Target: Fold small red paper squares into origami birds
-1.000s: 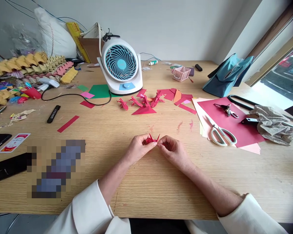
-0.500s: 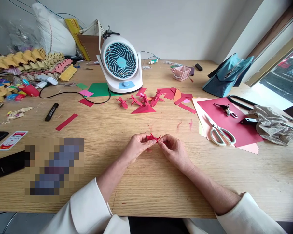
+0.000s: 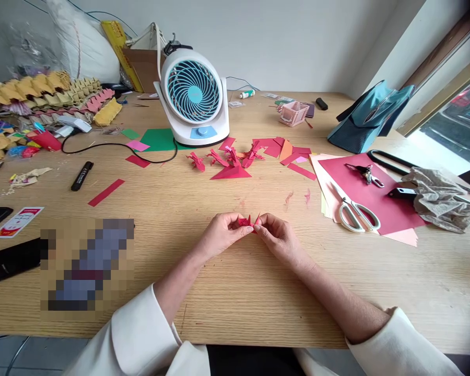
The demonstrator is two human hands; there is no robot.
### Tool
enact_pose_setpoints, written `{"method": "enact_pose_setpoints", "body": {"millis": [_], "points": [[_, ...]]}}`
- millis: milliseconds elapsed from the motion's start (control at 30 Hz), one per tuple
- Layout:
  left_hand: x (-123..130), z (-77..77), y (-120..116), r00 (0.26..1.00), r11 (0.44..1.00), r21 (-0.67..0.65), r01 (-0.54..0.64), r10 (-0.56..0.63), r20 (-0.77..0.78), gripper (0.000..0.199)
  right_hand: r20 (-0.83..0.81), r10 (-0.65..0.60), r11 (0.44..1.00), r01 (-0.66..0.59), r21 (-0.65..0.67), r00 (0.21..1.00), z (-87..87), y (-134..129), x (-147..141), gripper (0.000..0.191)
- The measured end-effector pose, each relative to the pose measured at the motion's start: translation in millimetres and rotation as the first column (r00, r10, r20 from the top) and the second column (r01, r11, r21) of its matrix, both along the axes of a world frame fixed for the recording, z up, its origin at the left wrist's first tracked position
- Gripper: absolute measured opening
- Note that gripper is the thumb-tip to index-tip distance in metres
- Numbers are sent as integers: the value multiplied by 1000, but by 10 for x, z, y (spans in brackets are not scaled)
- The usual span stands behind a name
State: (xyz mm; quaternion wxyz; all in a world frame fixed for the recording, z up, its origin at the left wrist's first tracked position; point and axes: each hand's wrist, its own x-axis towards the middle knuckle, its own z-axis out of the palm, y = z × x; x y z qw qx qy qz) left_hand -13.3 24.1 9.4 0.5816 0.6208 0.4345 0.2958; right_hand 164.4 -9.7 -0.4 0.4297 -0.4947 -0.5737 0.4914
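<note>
Between my hands is a small red folded paper figure [image 3: 244, 222], held just above the wooden table [image 3: 227, 292]. My left hand [image 3: 224, 230] pinches its left part between thumb and fingers. My right hand [image 3: 276, 233] grips a thin pointed tip on its right side. Fingers cover much of the figure, so its full shape is hidden. Beyond my hands lie several red folded paper figures [image 3: 196, 162] and a larger red folded piece [image 3: 232, 172] with a flat triangular base.
A white fan [image 3: 195, 94] stands at the back. Red strips [image 3: 106, 192] and a black marker [image 3: 82, 176] lie left. On the right, white-handled scissors [image 3: 358, 215] rest on coloured paper sheets [image 3: 399, 209], near a blue bag [image 3: 370, 120]. Phones lie at far left.
My hands stay in nearly the same place, still pinching the red paper figure. My right fingers have shifted slightly at its pointed tip. The view has tilted a little.
</note>
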Motion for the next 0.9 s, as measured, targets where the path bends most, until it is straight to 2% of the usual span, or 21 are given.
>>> {"method": "enact_pose_setpoints", "body": {"millis": [67, 133, 367, 467, 600, 767, 833, 900], "points": [[8, 6, -10, 998, 997, -79, -10, 14, 60, 34, 6, -14, 1000, 14, 4, 1000, -3, 2, -2, 39], [4, 7, -11, 997, 995, -99, -20, 27, 74, 35, -1, -9, 1000, 9, -6, 1000, -3, 4, -2, 38], [-7, 24, -22, 985, 984, 178, -27, 57, -163, 31, -105, 52, 998, -55, -33, 993, -25, 7, 2, 35], [22, 37, -42, 979, 975, 223, -2, 47, -197, 26, -102, 32, 998, -37, -51, 994, -42, 7, -4, 37], [38, 32, -28, 995, 986, 162, -31, 46, -90, 21, -109, -27, 998, 20, -64, 994, -35, 14, -7, 39], [11, 43, -10, 997, 999, -36, -36, 38, 62, 30, -222, -62, 995, 44, -88, 973, -23, 17, -2, 36], [0, 51, -9, 997, 999, -34, -41, 44, 62, 30, -229, -38, 996, 19, -86, 973, -21, 18, 2, 35], [-8, 55, -3, 999, 998, 35, -42, 41, 34, 29, -217, -13, 998, -2, -70, 976, -16, 21, 7, 35]]}}
